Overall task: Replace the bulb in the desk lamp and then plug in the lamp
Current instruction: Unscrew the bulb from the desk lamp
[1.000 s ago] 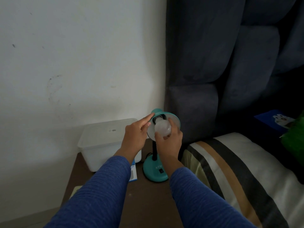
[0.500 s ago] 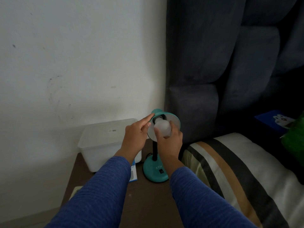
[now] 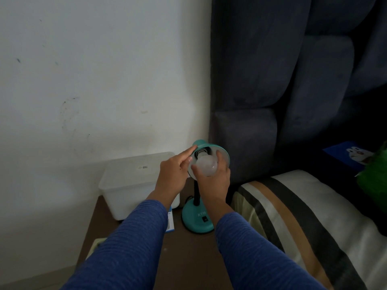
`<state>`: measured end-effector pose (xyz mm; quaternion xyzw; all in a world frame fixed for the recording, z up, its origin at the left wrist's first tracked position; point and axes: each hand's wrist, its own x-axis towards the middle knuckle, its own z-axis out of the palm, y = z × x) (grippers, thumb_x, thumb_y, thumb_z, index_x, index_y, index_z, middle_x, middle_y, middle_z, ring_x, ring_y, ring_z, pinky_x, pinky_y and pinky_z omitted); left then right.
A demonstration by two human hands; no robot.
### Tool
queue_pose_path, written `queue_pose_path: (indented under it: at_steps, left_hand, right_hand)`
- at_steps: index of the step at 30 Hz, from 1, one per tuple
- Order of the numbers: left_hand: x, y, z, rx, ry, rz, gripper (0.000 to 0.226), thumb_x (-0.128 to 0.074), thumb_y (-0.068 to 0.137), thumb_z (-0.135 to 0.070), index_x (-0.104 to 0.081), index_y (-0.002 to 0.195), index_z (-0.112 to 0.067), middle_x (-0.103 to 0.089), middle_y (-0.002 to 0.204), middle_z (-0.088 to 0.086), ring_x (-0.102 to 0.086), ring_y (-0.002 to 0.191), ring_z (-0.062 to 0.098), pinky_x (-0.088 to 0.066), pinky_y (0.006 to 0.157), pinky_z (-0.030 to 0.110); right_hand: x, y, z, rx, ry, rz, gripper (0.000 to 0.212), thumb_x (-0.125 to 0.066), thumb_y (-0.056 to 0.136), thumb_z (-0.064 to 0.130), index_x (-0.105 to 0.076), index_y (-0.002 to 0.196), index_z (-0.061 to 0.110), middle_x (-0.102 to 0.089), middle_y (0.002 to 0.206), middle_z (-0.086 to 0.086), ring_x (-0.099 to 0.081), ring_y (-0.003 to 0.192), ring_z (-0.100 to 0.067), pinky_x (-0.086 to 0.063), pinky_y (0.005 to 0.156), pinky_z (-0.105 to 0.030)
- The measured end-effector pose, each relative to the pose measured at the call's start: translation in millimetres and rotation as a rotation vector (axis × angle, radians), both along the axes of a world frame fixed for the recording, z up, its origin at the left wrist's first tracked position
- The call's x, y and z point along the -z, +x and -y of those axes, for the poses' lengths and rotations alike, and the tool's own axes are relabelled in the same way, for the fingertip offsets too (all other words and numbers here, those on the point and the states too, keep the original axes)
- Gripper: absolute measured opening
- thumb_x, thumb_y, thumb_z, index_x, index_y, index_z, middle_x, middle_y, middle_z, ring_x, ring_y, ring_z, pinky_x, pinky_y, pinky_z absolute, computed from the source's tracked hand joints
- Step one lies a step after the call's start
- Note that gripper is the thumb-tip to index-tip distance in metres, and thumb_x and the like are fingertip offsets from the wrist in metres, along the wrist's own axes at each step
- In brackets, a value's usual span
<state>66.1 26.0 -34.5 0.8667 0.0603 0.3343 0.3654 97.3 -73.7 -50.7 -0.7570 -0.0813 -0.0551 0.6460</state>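
Observation:
A teal desk lamp stands on the brown bedside table, its shade tilted toward me. A white frosted bulb sits in the shade's socket. My right hand wraps around the bulb from below, thumb on its left side, fingers on its right. My left hand holds the left rim of the shade, index finger stretched along its top. The lamp's black neck is mostly hidden behind my right hand.
A translucent white plastic box stands left of the lamp against the wall. A small blue and white carton lies beside the lamp base. A striped pillow and dark padded headboard are to the right.
My right hand has turned around the bulb, the fingers shifting further over its right side. The left hand stays on the shade.

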Motion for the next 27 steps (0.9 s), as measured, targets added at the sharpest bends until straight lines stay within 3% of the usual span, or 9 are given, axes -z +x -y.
queue_pose_path:
  at_steps: [2,5,9,12,16,19,22,25,27]
  left_hand:
    - [-0.2,-0.3,-0.1,-0.004,0.007,0.001,0.036,-0.048,0.097,-0.018,-0.052,0.131,-0.03,-0.073,0.101,0.014,-0.057,0.074,0.015,-0.038,0.068,-0.002]
    - [0.4,-0.4,-1.6,-0.005,0.018,0.004,0.037,-0.047,0.097,-0.018,-0.049,0.131,-0.032,-0.071,0.092,0.006,-0.058,0.074,0.015,-0.037,0.066,-0.005]
    - [-0.9,-0.2,-0.1,-0.011,0.018,0.005,0.036,-0.047,0.098,-0.018,-0.052,0.131,-0.029,-0.072,0.104,0.014,-0.06,0.077,0.016,-0.038,0.069,-0.002]
    - [-1.8,-1.4,-0.7,-0.009,0.021,0.005,0.036,-0.048,0.097,-0.016,-0.052,0.131,-0.027,-0.07,0.113,0.013,-0.054,0.085,0.005,-0.033,0.071,-0.01]
    - [-3.1,-1.3,1.9,-0.017,-0.008,-0.012,0.035,-0.047,0.098,-0.015,-0.053,0.131,-0.025,-0.066,0.122,0.007,-0.052,0.096,0.001,-0.028,0.073,-0.016]
    - [-3.4,-1.0,2.4,-0.022,0.002,-0.018,0.035,-0.047,0.098,-0.017,-0.053,0.131,-0.028,-0.072,0.106,0.007,-0.055,0.076,0.004,-0.034,0.068,-0.012]
    - [-2.9,-1.2,1.3,-0.032,0.022,-0.025,0.035,-0.048,0.097,-0.019,-0.053,0.13,-0.031,-0.072,0.084,0.012,-0.046,0.058,0.006,-0.037,0.061,-0.003]
    - [-3.4,-1.2,3.1,-0.037,0.024,-0.031,0.035,-0.048,0.097,-0.018,-0.054,0.13,-0.03,-0.064,0.069,0.004,-0.044,0.052,0.006,-0.036,0.058,-0.004]
    - [-5.5,-2.0,5.1,-0.041,0.025,-0.039,0.036,-0.047,0.097,-0.018,-0.053,0.13,-0.03,-0.059,0.067,-0.005,-0.046,0.05,0.002,-0.035,0.058,-0.006]
  right_hand:
    - [-0.2,0.9,1.0,0.007,-0.01,0.001,0.069,-0.068,0.082,0.026,-0.034,0.142,0.028,-0.037,0.136,-0.01,-0.045,0.123,-0.025,-0.039,0.098,-0.028]
    - [3.3,-1.0,0.3,0.004,0.004,0.035,0.067,-0.065,0.082,0.011,-0.036,0.14,0.029,-0.036,0.134,-0.009,-0.047,0.12,-0.024,-0.043,0.103,-0.032]
    - [2.9,0.1,-1.4,0.041,0.039,-0.05,0.075,-0.074,0.076,0.029,-0.035,0.14,0.023,-0.04,0.131,-0.01,-0.053,0.114,-0.027,-0.048,0.098,-0.038]
    - [1.7,-1.6,0.3,0.013,0.013,-0.019,0.064,-0.066,0.082,0.009,-0.04,0.138,0.027,-0.038,0.131,-0.009,-0.05,0.117,-0.025,-0.047,0.101,-0.038]
    - [2.7,-5.3,1.6,0.004,0.021,-0.004,0.067,-0.053,0.079,-0.007,-0.043,0.134,0.03,-0.038,0.129,-0.009,-0.048,0.118,-0.026,-0.046,0.102,-0.039]
    - [2.3,-4.1,3.7,-0.006,0.026,0.008,0.061,-0.065,0.075,0.005,-0.046,0.128,0.031,-0.038,0.127,-0.007,-0.048,0.107,-0.02,-0.048,0.091,-0.03]
    - [1.7,-1.0,4.2,0.0,0.002,-0.019,0.052,-0.073,0.076,0.026,-0.047,0.121,0.031,-0.038,0.128,-0.006,-0.049,0.104,-0.018,-0.05,0.09,-0.033]
    - [-0.8,-1.1,4.6,0.018,-0.026,-0.035,0.047,-0.069,0.082,0.025,-0.043,0.121,0.03,-0.036,0.132,-0.006,-0.054,0.106,-0.025,-0.051,0.086,-0.034]
    - [-3.3,-0.9,6.7,0.013,-0.047,-0.01,0.057,-0.068,0.082,0.023,-0.037,0.13,0.031,-0.035,0.134,-0.006,-0.053,0.11,-0.025,-0.048,0.085,-0.032]
